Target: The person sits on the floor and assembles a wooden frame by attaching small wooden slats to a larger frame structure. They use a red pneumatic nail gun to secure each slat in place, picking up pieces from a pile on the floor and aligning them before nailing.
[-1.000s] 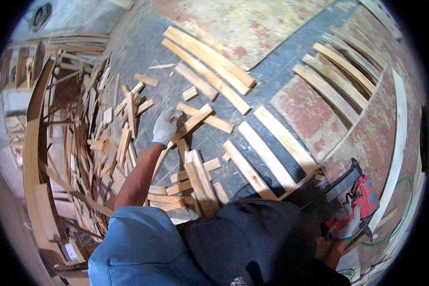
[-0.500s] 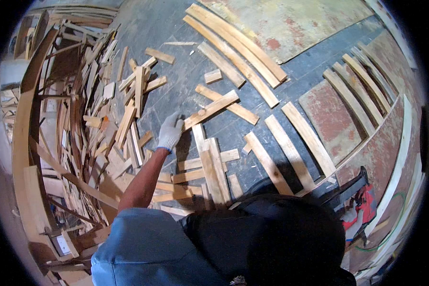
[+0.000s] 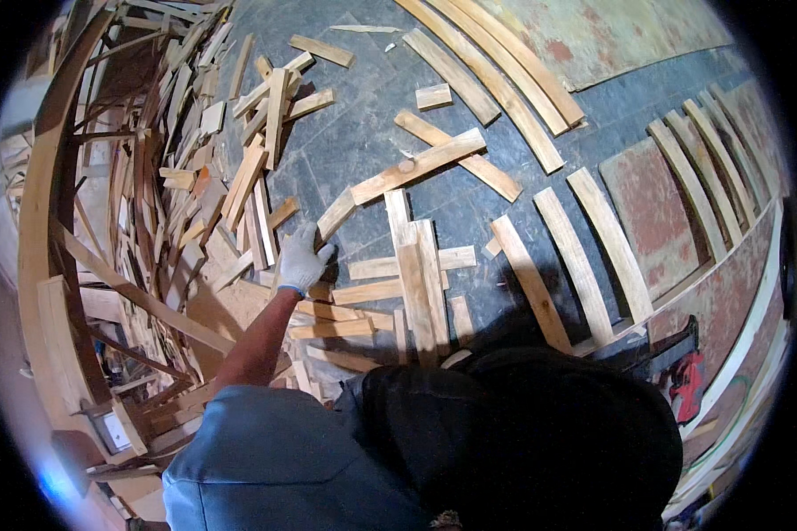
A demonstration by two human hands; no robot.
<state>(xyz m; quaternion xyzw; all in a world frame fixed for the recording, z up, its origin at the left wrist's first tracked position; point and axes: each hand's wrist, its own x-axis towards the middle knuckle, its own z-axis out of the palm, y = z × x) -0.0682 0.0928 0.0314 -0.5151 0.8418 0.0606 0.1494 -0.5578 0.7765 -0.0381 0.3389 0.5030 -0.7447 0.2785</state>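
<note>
My left hand (image 3: 305, 260), in a pale knitted glove, reaches low over the floor with its fingers spread and its thumb apart. Its fingertips are beside the near end of a short wooden piece (image 3: 336, 215); whether they touch is unclear. That piece meets a longer board (image 3: 421, 166), which lies across another board (image 3: 496, 177). At the far right of my body is a red-and-black tool (image 3: 687, 387). A small grey patch at its handle appears to be my gloved right hand (image 3: 676, 390), closed round it and mostly hidden by my dark clothing.
Crossed boards (image 3: 422, 283) lie just ahead of me. Curved planks (image 3: 571, 265) are spread to the right, with long curved strips (image 3: 496, 80) beyond. A tangled heap of offcuts (image 3: 173, 168) fills the left, beside a tall wooden frame (image 3: 49, 203).
My view has shifted, so the floor pieces sit farther right and higher. My left hand has drawn back from the long board's end, and the short wooden piece now shows.
</note>
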